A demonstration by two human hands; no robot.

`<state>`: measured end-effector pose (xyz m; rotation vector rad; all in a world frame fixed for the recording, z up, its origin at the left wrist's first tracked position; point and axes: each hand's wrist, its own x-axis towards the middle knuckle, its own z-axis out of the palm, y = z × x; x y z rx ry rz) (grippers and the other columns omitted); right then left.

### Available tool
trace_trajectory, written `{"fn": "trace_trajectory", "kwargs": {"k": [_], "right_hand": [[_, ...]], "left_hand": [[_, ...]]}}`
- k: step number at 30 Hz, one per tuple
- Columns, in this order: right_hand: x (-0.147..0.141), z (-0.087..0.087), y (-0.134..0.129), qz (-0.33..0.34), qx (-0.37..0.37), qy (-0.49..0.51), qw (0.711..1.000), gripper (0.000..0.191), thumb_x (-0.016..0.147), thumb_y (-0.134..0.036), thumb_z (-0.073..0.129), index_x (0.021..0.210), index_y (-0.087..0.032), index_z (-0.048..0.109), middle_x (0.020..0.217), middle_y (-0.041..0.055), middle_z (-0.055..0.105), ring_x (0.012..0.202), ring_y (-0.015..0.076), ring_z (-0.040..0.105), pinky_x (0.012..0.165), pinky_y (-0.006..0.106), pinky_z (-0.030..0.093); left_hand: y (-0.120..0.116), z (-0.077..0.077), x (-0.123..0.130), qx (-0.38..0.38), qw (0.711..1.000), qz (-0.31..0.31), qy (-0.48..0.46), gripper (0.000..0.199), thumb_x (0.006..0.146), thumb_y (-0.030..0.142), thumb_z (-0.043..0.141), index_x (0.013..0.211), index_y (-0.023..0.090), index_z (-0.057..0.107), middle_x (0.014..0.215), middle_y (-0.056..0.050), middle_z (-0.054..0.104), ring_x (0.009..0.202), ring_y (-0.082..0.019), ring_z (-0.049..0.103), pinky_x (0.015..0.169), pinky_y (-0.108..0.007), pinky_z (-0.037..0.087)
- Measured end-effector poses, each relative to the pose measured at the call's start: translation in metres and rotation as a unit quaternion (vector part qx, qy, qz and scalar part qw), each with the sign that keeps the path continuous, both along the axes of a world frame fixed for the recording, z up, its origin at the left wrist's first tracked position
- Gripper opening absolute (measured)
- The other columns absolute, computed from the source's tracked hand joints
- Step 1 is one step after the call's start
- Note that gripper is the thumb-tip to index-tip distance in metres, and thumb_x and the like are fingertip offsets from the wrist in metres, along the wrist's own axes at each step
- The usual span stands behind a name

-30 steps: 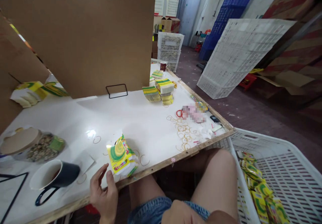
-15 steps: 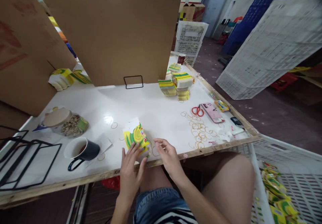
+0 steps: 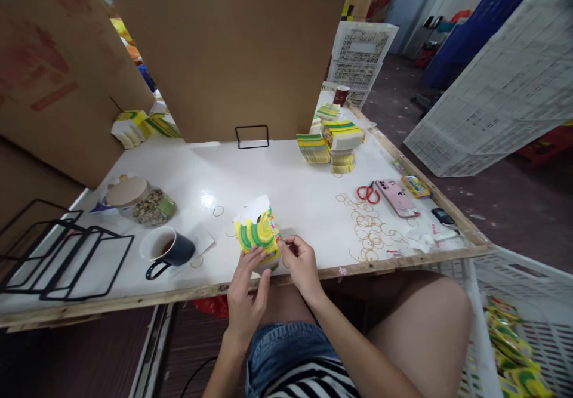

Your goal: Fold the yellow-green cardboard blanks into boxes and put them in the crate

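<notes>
A yellow-and-green printed packaging bag (image 3: 257, 231) with a white end lies on the white tabletop in front of me. My left hand (image 3: 246, 284) rests on its near part, fingers stretched out and thumb apart. At the bag's right edge is my right hand (image 3: 302, 264), its fingers curled and thumb and forefinger pinched on the edge. Part of the bag's near end is hidden under my left fingers. Further right, many thin rubber bands (image 3: 369, 231) lie scattered on the table.
Left stand a dark mug (image 3: 179, 249), a lidded jar (image 3: 145, 204) and black wire racks (image 3: 89, 261). Red scissors (image 3: 367, 193) and a pink phone (image 3: 397, 198) lie right. Bag stacks (image 3: 342, 135) sit behind. Cardboard (image 3: 233, 52) walls the back; a white crate (image 3: 528, 272) stands lower right.
My right hand has closed in on the bag's right edge, and its fingers have come together there. My left hand stays on the bag. The whole view has shifted slightly.
</notes>
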<state>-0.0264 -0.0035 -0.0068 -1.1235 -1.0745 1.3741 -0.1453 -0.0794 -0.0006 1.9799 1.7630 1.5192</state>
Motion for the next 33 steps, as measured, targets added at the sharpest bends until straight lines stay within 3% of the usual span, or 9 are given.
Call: {"fn": "trace_trajectory", "kwargs": {"k": [4,8,14,17,21,24,27,30,33], "right_hand": [[0.013,0.006,-0.005,0.008,-0.045,0.102,0.994,0.029,0.073,-0.045,0.076,0.077,-0.018,0.064,0.067,-0.0009,0.059,0.063,0.0123,0.048,0.056,0.024,0.037],[0.023,0.018,-0.017,0.026,-0.076,0.144,0.986,0.033,0.067,-0.046,0.081,0.075,-0.018,0.066,0.059,-0.0038,0.055,0.057,0.0105,0.046,0.057,0.023,0.039],[0.032,0.034,-0.043,0.09,-0.12,0.19,0.97,0.031,0.065,-0.043,0.084,0.073,-0.019,0.066,0.062,-0.003,0.06,0.061,0.0115,0.053,0.064,0.025,0.045],[0.036,0.036,-0.05,0.104,-0.129,0.188,0.968,0.03,0.066,-0.043,0.084,0.073,-0.019,0.066,0.063,-0.0021,0.062,0.065,0.0133,0.057,0.068,0.026,0.047],[0.038,0.032,-0.055,0.112,-0.122,0.175,0.971,0.033,0.068,-0.044,0.082,0.084,-0.02,0.065,0.071,-0.0002,0.066,0.072,0.0169,0.062,0.073,0.03,0.049],[0.04,0.028,-0.055,0.089,-0.068,0.106,0.988,0.033,0.073,-0.043,0.077,0.093,-0.021,0.062,0.082,0.0016,0.068,0.074,0.017,0.061,0.074,0.031,0.05],[0.046,0.031,-0.054,0.033,0.042,-0.046,0.998,0.022,0.083,-0.036,0.069,0.098,-0.021,0.063,0.091,0.0037,0.067,0.074,0.016,0.056,0.071,0.03,0.048],[0.055,0.041,-0.049,0.032,0.192,-0.16,0.968,0.03,0.086,-0.028,0.063,0.117,-0.025,0.061,0.117,0.0075,0.064,0.09,0.0204,0.057,0.08,0.036,0.049],[0.062,0.054,-0.042,0.116,0.277,-0.214,0.929,0.05,0.086,-0.025,0.066,0.134,-0.031,0.052,0.13,0.0072,0.059,0.105,0.0244,0.054,0.084,0.041,0.052]], "left_hand": [[-0.007,0.006,0.001,0.006,0.989,0.067,-0.128,0.03,0.089,0.018,0.058,0.119,0.02,0.061,0.12,-0.01,0.067,0.117,-0.023,0.06,0.108,-0.044,0.043],[-0.007,0.013,0.004,-0.053,0.939,0.057,-0.334,0.028,0.089,0.033,0.061,0.113,0.018,0.066,0.116,-0.011,0.069,0.11,-0.024,0.065,0.101,-0.039,0.049],[0.0,0.018,0.01,-0.138,0.802,-0.091,-0.574,0.053,0.073,0.053,0.075,0.113,0.018,0.068,0.113,-0.012,0.072,0.11,-0.03,0.065,0.095,-0.04,0.052],[0.0,0.023,0.016,-0.174,0.745,-0.175,-0.62,0.055,0.068,0.055,0.078,0.108,0.017,0.07,0.11,-0.014,0.073,0.11,-0.033,0.065,0.096,-0.043,0.051],[-0.001,0.029,0.024,-0.187,0.697,-0.252,-0.645,0.048,0.072,0.05,0.076,0.106,0.017,0.072,0.111,-0.014,0.073,0.112,-0.034,0.064,0.099,-0.047,0.049],[-0.002,0.029,0.027,-0.177,0.694,-0.239,-0.655,0.043,0.072,0.046,0.077,0.103,0.016,0.073,0.107,-0.014,0.074,0.111,-0.034,0.065,0.099,-0.047,0.049],[-0.003,0.027,0.028,-0.197,0.694,-0.211,-0.66,0.042,0.071,0.047,0.078,0.099,0.015,0.073,0.098,-0.012,0.077,0.105,-0.033,0.068,0.097,-0.045,0.05],[-0.005,0.024,0.029,-0.225,0.679,-0.211,-0.666,0.038,0.071,0.047,0.078,0.094,0.017,0.073,0.088,-0.009,0.078,0.097,-0.031,0.071,0.093,-0.044,0.052],[-0.008,0.021,0.029,-0.243,0.666,-0.225,-0.668,0.033,0.07,0.044,0.079,0.091,0.019,0.073,0.083,-0.007,0.077,0.091,-0.029,0.072,0.091,-0.042,0.053]]}}
